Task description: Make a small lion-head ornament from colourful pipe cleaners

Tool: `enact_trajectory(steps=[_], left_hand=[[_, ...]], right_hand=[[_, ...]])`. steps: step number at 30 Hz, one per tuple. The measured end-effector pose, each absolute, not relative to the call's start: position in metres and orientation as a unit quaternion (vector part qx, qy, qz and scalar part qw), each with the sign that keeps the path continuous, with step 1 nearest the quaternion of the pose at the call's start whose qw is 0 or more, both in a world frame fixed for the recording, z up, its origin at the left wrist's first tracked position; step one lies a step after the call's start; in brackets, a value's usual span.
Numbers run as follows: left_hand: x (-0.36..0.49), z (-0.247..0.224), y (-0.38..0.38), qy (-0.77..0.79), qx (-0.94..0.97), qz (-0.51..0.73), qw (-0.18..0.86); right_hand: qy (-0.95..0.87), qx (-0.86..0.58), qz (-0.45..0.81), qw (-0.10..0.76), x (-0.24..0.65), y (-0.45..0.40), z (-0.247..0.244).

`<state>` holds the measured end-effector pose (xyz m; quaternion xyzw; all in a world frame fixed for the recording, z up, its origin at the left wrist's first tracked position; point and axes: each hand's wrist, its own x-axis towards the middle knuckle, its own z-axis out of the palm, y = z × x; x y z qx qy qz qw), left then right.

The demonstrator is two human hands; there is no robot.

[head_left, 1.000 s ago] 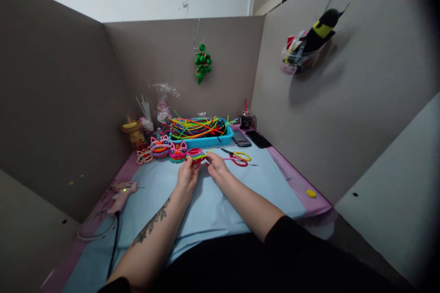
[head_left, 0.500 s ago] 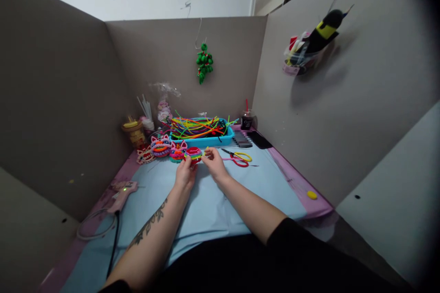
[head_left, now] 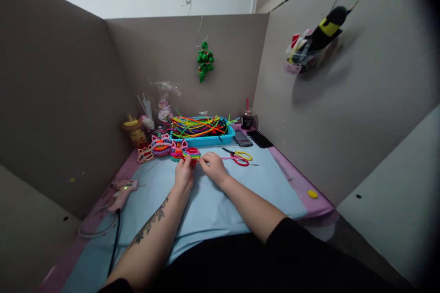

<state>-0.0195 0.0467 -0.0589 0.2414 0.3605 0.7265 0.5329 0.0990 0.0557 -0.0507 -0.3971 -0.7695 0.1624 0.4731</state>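
My left hand (head_left: 184,172) is closed on a small round piece (head_left: 192,153) made of red, yellow and green fuzzy stems, held over the blue cloth. Close against its right side is my right hand (head_left: 212,167), thumb and forefinger pinched together at the piece's edge; what they hold is too small to make out. Just left of the round piece, pink-eared, multicoloured figures (head_left: 161,145) stand in a cluster. Scissors (head_left: 240,158) with yellow and red handles lie to the right of my right hand.
A blue tray (head_left: 202,141) of colourful stems stands behind my hands. At the left lies a pink glue gun (head_left: 123,196) with its cable. A drink cup (head_left: 246,120) and a dark phone (head_left: 260,139) are at the back right. Grey panels (head_left: 185,96) surround the table.
My right hand has shifted slightly left and its fingertips are now closer to the round piece. The short yellow-green stem seen above its fingertips no longer shows.
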Motion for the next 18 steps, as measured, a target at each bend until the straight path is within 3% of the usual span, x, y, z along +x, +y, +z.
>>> enact_trajectory(steps=[11, 18], left_hand=[[-0.0144, -0.0568, 0.0436, 0.370, 0.289, 0.706, 0.530], [-0.0134, -0.0500, 0.0392, 0.362, 0.283, 0.689, 0.560]], right_hand=[[-0.803, -0.412, 0.076, 0.424, 0.1038, 0.0616, -0.0465], [-0.772, -0.398, 0.122, 0.481, 0.1030, 0.0652, -0.0463]])
